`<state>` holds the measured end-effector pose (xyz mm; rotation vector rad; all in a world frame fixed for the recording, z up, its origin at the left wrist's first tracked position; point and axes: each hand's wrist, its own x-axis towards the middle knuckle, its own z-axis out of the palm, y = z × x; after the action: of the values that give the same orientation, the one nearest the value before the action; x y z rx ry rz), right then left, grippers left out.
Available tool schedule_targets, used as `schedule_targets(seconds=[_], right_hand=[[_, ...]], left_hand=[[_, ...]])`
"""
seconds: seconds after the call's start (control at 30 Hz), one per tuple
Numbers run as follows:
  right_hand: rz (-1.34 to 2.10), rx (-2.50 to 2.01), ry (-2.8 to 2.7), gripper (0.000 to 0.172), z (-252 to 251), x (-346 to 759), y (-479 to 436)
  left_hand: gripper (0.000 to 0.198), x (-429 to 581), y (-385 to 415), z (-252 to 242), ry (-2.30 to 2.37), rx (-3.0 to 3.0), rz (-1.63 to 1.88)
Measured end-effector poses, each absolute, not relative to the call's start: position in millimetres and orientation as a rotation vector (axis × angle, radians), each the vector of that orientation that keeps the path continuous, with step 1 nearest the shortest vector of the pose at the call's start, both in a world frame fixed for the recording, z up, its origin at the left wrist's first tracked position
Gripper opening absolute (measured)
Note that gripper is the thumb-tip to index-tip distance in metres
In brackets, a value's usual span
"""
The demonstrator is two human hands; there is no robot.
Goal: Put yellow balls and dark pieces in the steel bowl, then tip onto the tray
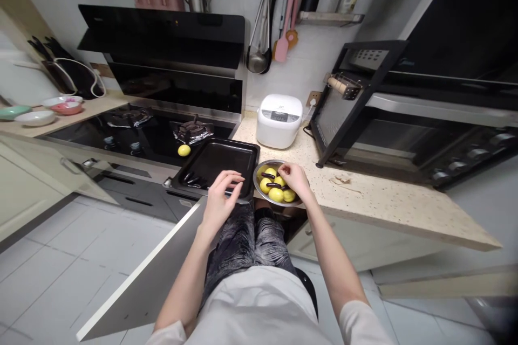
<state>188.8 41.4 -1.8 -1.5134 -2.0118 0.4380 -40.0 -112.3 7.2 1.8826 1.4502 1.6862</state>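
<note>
A round metal bowl (256, 179) on the counter holds several yellow, lemon-like fruits (276, 194). Dark, glossy elongated pieces (273, 185) lie on top of them. My right hand (294, 179) reaches over the bowl's right side, its fingertips pinched together; whatever is between them is too small or hidden to make out. Over the front right part of a black baking tray (218, 159) hovers my left hand (224, 194), thumb apart from the fingers and nothing visible in it. One more yellow fruit (184, 150) rests on the cooktop, left of the tray.
A white rice cooker (279, 121) stands behind the bowl, with an oven (421, 140) on the right. Brown scraps (343, 181) lie on the counter. Below my left forearm a cabinet door (141, 275) is swung out. Bowls (36, 118) sit far left beyond the cooktop (154, 137).
</note>
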Motion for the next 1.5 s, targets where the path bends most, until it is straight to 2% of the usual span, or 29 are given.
schedule_targets(seconds=[0.17,0.33,0.5,0.7,0.83,0.97,1.03,1.2,1.33,1.5], right_hand=[[0.446,-1.439,-1.972,0.016,1,195,36],[0.441,-1.262,-1.906,0.021,-6,201,18],[0.447,-1.074,-1.880,0.026,-12,203,-11],[0.461,-1.048,-1.854,0.022,-6,204,-37],[0.479,-1.048,-1.824,0.019,-7,208,-45],[0.469,-1.059,-1.785,0.018,-10,211,-54],[0.491,-1.060,-1.766,0.018,-12,209,-60],[0.682,-0.986,-1.732,0.016,-19,195,-71],[0.816,-0.872,-1.705,0.023,-26,188,-77],[0.813,-0.901,-1.641,0.014,-25,196,-77]], left_hand=[[0.019,-100,-106,-2,1.881,1.777,1.673],[0.025,-145,-105,-23,2.246,1.780,1.292],[0.018,-159,-95,-17,2.240,1.982,0.781],[0.017,-151,-76,18,2.221,1.940,0.203],[0.011,-142,-69,29,2.249,1.924,0.045],[0.007,-131,-70,31,2.254,2.038,0.201],[0.006,-117,-74,31,2.160,2.122,0.477],[0.004,-48,-89,20,1.540,2.046,1.192],[0.007,4,-97,3,1.305,1.882,1.367],[0.009,24,-98,-13,1.200,1.750,1.444]])
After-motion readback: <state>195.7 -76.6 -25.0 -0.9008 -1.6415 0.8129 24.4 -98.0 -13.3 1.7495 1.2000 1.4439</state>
